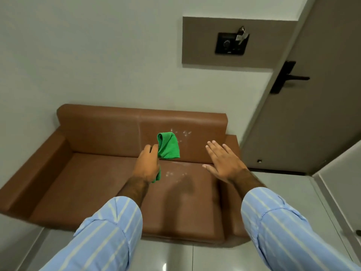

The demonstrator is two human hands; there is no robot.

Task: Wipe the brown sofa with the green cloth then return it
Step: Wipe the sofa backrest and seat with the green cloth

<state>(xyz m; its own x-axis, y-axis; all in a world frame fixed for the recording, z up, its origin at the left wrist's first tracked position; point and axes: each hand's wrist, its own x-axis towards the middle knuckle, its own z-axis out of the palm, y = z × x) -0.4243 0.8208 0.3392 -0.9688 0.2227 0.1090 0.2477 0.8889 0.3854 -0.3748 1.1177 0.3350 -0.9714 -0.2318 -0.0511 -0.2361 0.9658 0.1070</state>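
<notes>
A brown sofa (97, 173) stands against the white wall, seen from above. White specks mark its backrest (183, 133) and its seat (172, 174) near the middle. My left hand (147, 165) is shut on a folded green cloth (169, 146), which sticks up above the fist in front of the backrest; a small end of it hangs below the hand. My right hand (222, 163) hovers flat over the right part of the seat, fingers spread, holding nothing.
A grey door (312, 114) with a black handle (289, 77) is at the right of the sofa. A black switch panel (231, 44) sits on a grey wall plate above. Pale glossy floor tiles (175, 257) lie in front of the sofa.
</notes>
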